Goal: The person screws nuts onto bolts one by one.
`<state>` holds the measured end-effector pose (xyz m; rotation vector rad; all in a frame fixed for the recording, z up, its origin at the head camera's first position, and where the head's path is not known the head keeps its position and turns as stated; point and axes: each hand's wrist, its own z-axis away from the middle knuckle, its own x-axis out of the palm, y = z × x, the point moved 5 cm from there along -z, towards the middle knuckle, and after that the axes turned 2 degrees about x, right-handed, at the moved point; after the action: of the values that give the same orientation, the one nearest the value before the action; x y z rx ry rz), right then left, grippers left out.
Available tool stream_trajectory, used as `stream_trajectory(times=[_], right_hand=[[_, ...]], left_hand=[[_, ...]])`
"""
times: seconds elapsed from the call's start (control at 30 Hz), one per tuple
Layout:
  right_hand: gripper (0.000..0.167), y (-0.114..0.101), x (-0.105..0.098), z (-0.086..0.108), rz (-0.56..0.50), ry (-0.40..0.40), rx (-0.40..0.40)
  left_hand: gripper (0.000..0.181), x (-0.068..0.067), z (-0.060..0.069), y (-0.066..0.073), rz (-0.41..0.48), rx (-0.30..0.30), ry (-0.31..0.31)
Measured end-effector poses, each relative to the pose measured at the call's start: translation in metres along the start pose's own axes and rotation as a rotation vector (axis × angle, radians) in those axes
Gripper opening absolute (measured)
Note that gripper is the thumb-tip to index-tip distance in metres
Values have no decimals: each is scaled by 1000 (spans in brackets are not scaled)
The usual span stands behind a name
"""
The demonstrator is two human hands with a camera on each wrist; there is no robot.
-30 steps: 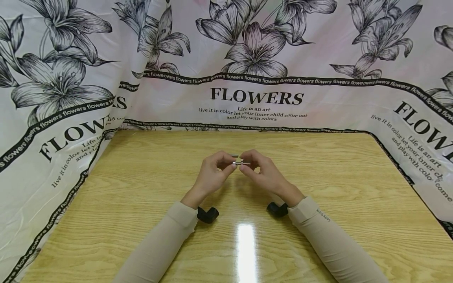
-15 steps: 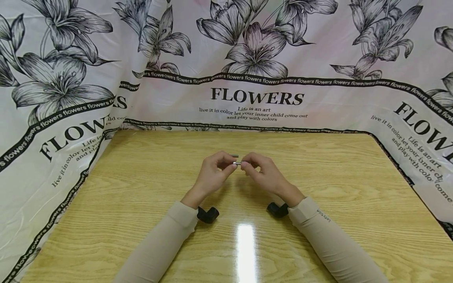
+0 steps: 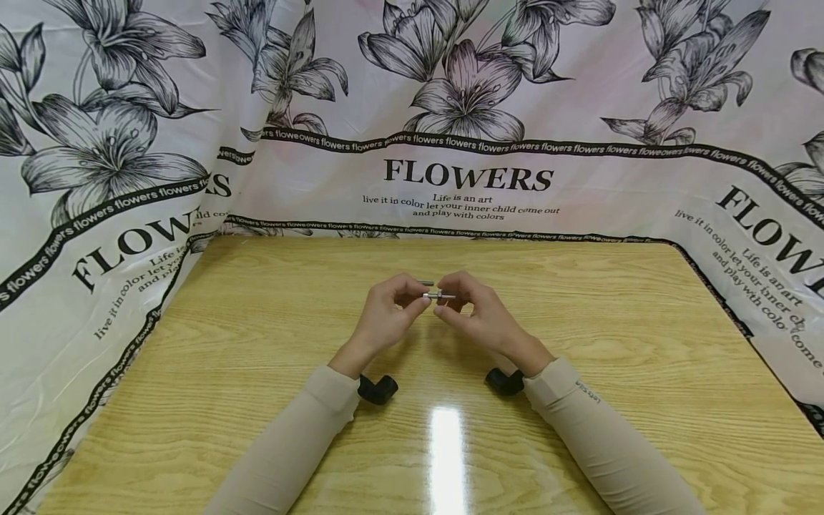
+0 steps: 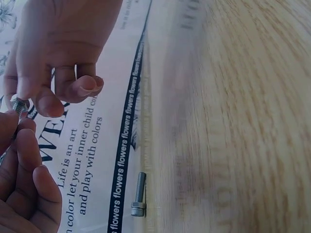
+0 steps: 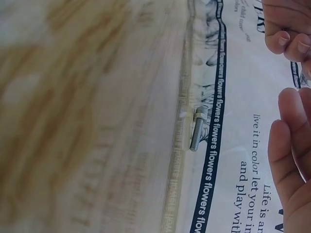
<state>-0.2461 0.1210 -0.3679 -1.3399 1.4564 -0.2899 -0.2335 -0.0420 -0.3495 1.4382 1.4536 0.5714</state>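
My left hand (image 3: 386, 315) pinches the head end of a small metal bolt (image 3: 448, 296) between thumb and forefinger. The bolt lies level, its shank pointing right, with a nut (image 3: 440, 295) partway along it. My right hand (image 3: 486, 315) is around the nut, thumb below and forefinger above, and the thumb stands apart from it in the head view. In the left wrist view, fingers partly cover the threaded bolt (image 4: 20, 105). A second bolt (image 4: 139, 194) lies on the table just beyond the hands, a nut close to its head.
Wood-grain table (image 3: 270, 307) lies under both arms. A floral printed cloth (image 3: 463, 186) hangs at the back and sides. Black wrist mounts (image 3: 378, 390) sit under both wrists. Light glares off the table (image 3: 447, 458) in front.
Half a second ago my right fingers closed over the nut and hid it; now they have parted and the nut shows again. My left hand keeps its hold on the bolt. The second bolt has not moved.
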Motion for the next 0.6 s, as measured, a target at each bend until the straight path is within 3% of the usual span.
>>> stream_trajectory(times=[0.17,0.3,0.6], right_hand=[[18,-3,-1,0,17,9,-35],[10,-2,0,0,33,-2,-10],[13,-5,-1,0,25,-24,42]], left_hand=[[8,-2,2,20,-3,12,3],[8,-2,3,21,-5,10,8],[8,-2,2,21,-3,12,-1]])
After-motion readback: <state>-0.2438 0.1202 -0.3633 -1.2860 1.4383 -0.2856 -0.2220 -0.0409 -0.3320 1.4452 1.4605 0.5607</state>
